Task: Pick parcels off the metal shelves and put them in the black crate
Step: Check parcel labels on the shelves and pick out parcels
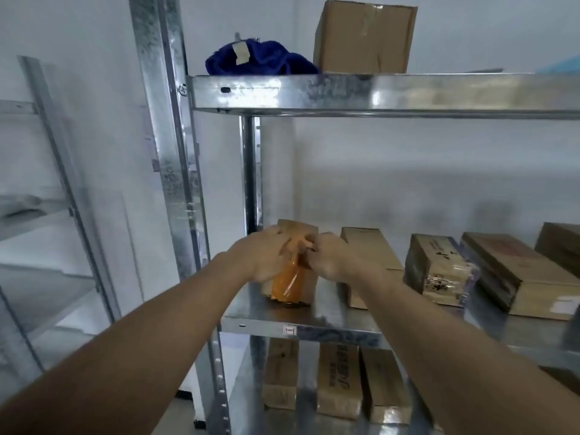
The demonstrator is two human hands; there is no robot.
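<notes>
Cardboard parcel (293, 265) on the middle shelf (301, 328): left hand (262, 257) and right hand (329, 257) each grip it.

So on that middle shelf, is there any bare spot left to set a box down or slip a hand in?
Bare metal shows along the front edge of the middle shelf, before the taped parcel both hands grip, and in the gap between it and the next box. Rightward it is crowded: boxes sit nearly side by side.

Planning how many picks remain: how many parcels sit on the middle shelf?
5: leftmost parcel under both hands, then one, one, one, one cut off at the right edge; more may be hidden.
</notes>
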